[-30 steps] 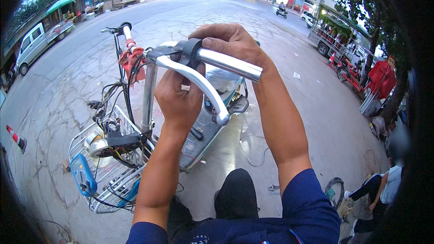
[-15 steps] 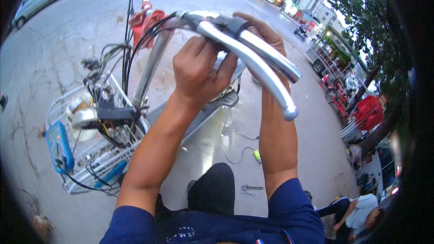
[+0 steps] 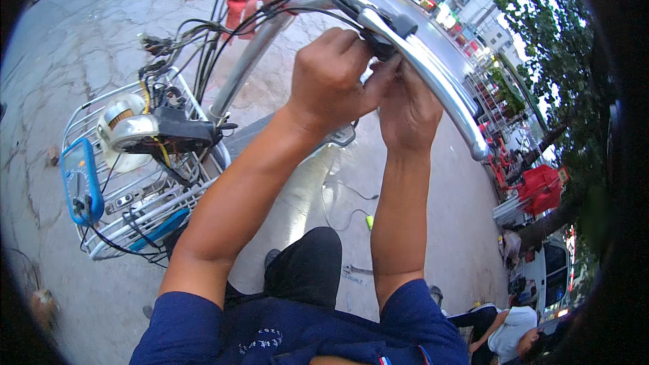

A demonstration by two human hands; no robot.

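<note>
Both hands are raised to the handlebar (image 3: 315,3) of a stripped-down scooter. My left hand (image 3: 332,80), closed with curled fingers, is at the underside of a black clamp (image 3: 380,44) beside the silver brake lever (image 3: 451,104). Just below the lever, my right hand (image 3: 410,108) is closed too, its fingertips meeting the left ones at the clamp. What the fingertips pinch is hidden. Black cables (image 3: 260,19) run from the clamp along the bar. A red cloth-like wrap (image 3: 238,8) hangs around the bar's middle.
At left, a white wire basket (image 3: 186,98) holds a motor-like part (image 3: 132,128) and loose wires; a blue multimeter (image 3: 82,179) leans on its side. A wrench (image 3: 358,270) and a cable with a green-yellow end (image 3: 370,222) lie on the ground. Someone in white (image 3: 512,332) sits lower right.
My right hand has left the far side of the bar and come down beneath the lever, next to my left hand. In the picture, the handlebar and both hands sit further right.
</note>
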